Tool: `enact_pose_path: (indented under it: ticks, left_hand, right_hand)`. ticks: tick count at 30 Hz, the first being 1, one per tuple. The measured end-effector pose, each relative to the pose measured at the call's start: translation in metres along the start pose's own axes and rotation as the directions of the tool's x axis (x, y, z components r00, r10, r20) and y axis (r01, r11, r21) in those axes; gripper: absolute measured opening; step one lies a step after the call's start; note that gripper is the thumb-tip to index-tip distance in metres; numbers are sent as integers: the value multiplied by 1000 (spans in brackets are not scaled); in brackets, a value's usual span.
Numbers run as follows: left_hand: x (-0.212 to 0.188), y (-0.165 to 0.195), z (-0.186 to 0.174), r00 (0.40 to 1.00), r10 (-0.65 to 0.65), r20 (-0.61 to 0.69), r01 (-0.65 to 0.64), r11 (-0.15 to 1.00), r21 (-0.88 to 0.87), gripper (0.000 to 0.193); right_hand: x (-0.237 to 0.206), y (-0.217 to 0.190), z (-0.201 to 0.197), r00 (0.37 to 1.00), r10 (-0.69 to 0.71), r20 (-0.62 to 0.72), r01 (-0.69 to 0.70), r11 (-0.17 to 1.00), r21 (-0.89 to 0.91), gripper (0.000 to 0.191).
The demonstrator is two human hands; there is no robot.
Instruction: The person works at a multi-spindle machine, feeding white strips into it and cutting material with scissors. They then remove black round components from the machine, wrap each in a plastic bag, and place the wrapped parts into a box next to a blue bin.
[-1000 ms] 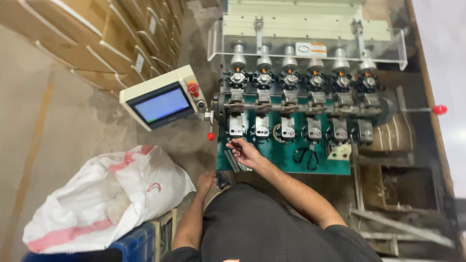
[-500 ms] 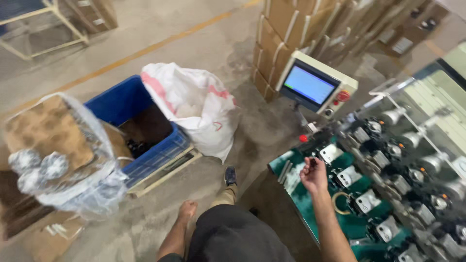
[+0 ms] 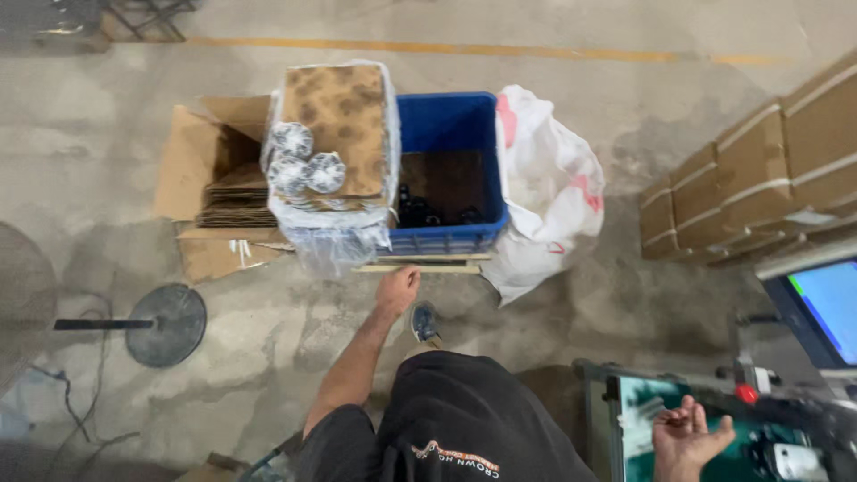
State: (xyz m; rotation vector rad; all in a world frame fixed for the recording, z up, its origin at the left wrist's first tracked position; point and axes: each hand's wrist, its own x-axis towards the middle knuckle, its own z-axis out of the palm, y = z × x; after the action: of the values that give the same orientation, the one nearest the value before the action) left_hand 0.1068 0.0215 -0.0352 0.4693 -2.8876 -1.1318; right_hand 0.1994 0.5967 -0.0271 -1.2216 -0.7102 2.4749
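Observation:
My left hand [image 3: 396, 289] reaches out low over the concrete floor, fingers curled with nothing in it, just short of the blue plastic crate [image 3: 452, 125] on its wooden pallet [image 3: 420, 264]. Beside the crate a clear plastic bag [image 3: 332, 152] holds brown cardboard sheets and three silvery spools [image 3: 302, 162]. My right hand [image 3: 686, 436] hangs open and empty at the lower right, over the green deck of the winding machine [image 3: 639, 411].
A white sack with red stripes [image 3: 546, 187] leans on the crate's right side. An open cardboard box [image 3: 214, 192] lies to the left. Stacked cartons [image 3: 759, 178] stand at the right, above the machine's blue screen [image 3: 826, 303]. A round fan base [image 3: 165, 323] sits on the floor, left.
My view has swung left from the machine to the crate and bags. My right hand has come off the machine's spindles and my left hand now stretches toward the crate.

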Motion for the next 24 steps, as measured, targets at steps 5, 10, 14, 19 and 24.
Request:
enact_pose_path:
  ticks: [5, 10, 14, 19, 24]
  left_hand:
    - [109, -14, -121, 737, 448, -506, -270, 882, 387, 21]
    - [167, -42, -201, 951, 123, -285, 14, 900, 435, 37]
    - [190, -52, -225, 999, -13, -38, 24, 955, 295, 40]
    - [213, -54, -235, 987, -83, 134, 41, 956, 292, 34]
    - [203, -42, -228, 941, 263, -211, -287, 954, -91, 24]
  right_hand:
    - [-3, 167, 114, 900, 409, 151, -310, 844, -438, 37]
    - [-23, 322, 253, 782, 564, 267, -220, 649, -728, 26]
    - [-63, 385, 333, 642, 639, 424, 87, 488, -868, 20]
    - [-95, 427, 411, 403, 778, 482, 321, 373, -870, 19]
    - [-103, 444, 479, 291, 815, 500, 352, 395, -849, 21]
